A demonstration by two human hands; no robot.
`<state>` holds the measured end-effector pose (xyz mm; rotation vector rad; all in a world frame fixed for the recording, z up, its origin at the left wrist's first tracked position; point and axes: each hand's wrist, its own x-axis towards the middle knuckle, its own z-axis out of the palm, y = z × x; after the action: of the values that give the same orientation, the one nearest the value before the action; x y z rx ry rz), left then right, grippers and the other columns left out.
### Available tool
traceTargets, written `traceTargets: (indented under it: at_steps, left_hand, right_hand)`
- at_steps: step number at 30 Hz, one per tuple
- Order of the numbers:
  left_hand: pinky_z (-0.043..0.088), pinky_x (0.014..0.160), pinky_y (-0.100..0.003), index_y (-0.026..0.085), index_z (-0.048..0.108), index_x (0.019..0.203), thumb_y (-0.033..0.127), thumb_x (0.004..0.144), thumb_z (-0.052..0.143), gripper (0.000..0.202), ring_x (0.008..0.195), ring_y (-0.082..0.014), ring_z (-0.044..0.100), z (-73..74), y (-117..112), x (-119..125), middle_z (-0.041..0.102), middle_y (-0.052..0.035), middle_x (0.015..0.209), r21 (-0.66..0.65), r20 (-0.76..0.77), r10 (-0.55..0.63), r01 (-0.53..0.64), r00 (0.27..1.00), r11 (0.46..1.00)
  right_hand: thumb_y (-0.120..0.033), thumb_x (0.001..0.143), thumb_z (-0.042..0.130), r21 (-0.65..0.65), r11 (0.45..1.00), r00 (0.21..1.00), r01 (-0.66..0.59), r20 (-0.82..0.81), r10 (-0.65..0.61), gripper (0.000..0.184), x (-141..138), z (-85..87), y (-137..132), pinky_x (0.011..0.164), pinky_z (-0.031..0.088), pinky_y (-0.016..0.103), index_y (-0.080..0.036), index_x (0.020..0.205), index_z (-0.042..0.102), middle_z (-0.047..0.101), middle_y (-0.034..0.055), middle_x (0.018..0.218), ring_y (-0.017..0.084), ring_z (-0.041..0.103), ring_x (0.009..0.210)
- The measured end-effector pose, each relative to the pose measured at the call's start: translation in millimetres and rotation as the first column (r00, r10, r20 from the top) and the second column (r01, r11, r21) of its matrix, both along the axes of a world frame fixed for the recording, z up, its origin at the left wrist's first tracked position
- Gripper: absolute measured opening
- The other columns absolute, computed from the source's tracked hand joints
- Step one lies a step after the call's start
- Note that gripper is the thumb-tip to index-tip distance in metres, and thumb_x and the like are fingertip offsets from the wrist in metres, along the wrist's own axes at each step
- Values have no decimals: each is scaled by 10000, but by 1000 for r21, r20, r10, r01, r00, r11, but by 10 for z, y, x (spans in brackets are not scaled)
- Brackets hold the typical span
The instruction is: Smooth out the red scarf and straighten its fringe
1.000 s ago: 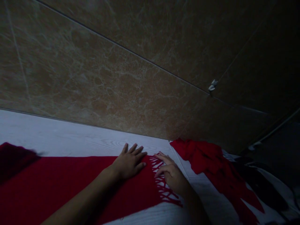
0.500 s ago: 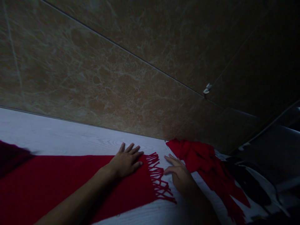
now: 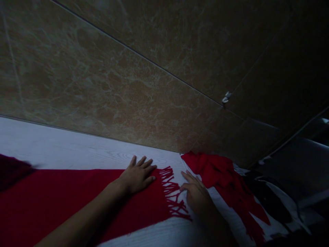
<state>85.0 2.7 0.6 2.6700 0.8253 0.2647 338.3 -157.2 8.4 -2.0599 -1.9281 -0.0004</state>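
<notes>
A red fringed scarf (image 3: 77, 192) lies spread flat over the pale wood-grain surface, its knotted fringe (image 3: 172, 195) pointing right. My left hand (image 3: 137, 176) rests palm down on the scarf close to its fringed end, fingers spread. Just right of the fringe is my right hand (image 3: 196, 192), with its thumb and fingers apart. The thumb tip is right at the fringe strands; whether it touches them is hard to tell in the dim light.
Beyond the pale surface (image 3: 64, 144) rises a brown marbled tile wall (image 3: 144, 96). A crumpled red cloth (image 3: 218, 171) lies to the right, beside black and white material (image 3: 272, 199). At the far left sits a dark red bundle (image 3: 12, 171). A small white clip (image 3: 226, 97) is on the wall.
The view has shifted slightly. My left hand stays flat on the scarf. My right hand's fingers have moved a little at the fringe, and some strands lie slightly differently.
</notes>
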Motion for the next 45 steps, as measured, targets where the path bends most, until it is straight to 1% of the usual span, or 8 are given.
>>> traceTargets:
  at_steps: [4, 8, 12, 22, 27, 32, 40, 45]
  left_hand:
    - [93, 1216, -705, 260, 436, 1544, 559, 1014, 346, 615, 1557, -368, 172, -8, 8, -1, 298, -118, 1656, -1, -20, 4, -5, 1000, 1000]
    - [94, 1214, -712, 261, 437, 1543, 562, 1016, 347, 613, 1556, -369, 180, -25, 13, 11, 308, -115, 1652, 9, -14, -1, 2, 1000, 1000]
    - [98, 1217, -705, 262, 429, 1548, 561, 1018, 341, 614, 1555, -369, 187, -10, 2, 17, 307, -108, 1655, 25, -36, 3, -2, 999, 1000]
    - [83, 1222, -701, 261, 434, 1545, 554, 1019, 354, 606, 1558, -364, 174, -5, 7, 4, 300, -108, 1658, 10, -33, 2, -1, 999, 1000]
    - [95, 1219, -707, 265, 435, 1544, 556, 1021, 357, 604, 1555, -368, 184, -24, 13, 18, 304, -109, 1655, 23, -27, 3, -2, 1000, 1000]
    - [93, 1222, -701, 273, 417, 1554, 555, 1024, 344, 605, 1559, -359, 176, -16, 11, 22, 294, -95, 1660, 28, -47, 8, -6, 999, 1000]
    - [86, 1222, -701, 270, 415, 1555, 552, 1021, 348, 608, 1561, -360, 160, -16, 10, 18, 287, -97, 1663, 15, -36, 1, -1, 999, 1000]
    - [90, 1219, -706, 262, 431, 1547, 551, 1017, 363, 607, 1558, -364, 172, -38, 21, 15, 308, -106, 1655, 16, -27, 4, -4, 1000, 1000]
  right_hand:
    - [-51, 723, 441, 37, 999, 1000, -7, 9, 7, 383, 35, 15, -92, 1182, 301, 624, -217, 861, 757, 603, 121, 1444, 294, 453, 1437]
    - [-76, 750, 438, 40, 989, 985, -143, -87, 146, 397, -320, 13, -147, 1198, 312, 558, -253, 890, 764, 548, 63, 1509, 255, 413, 1465]
    - [-61, 740, 438, 21, 986, 983, -167, -80, 168, 415, -506, -44, -144, 1195, 326, 548, -261, 896, 767, 560, 61, 1498, 247, 447, 1443]
    - [-89, 762, 410, 85, 996, 991, 1, 136, -13, 362, 294, -75, -274, 1113, 401, 649, -200, 834, 748, 650, 152, 1374, 330, 538, 1365]
    - [-81, 789, 409, 61, 996, 997, -62, 42, 59, 387, -66, -8, -295, 1149, 371, 621, -234, 859, 758, 613, 97, 1435, 293, 485, 1414]
    - [-30, 676, 424, -40, 990, 989, -137, -54, 135, 461, -452, -11, -298, 1199, 330, 548, -244, 909, 758, 540, 54, 1518, 241, 413, 1467]
    - [-18, 659, 435, -66, 993, 995, 95, 27, -93, 401, 68, 39, -456, 1193, 313, 601, -198, 852, 737, 580, 112, 1472, 290, 427, 1456]
    - [-20, 707, 429, 15, 994, 992, -105, -66, 105, 476, -161, 52, -567, 1199, 338, 565, -238, 980, 752, 530, 66, 1525, 255, 397, 1477]
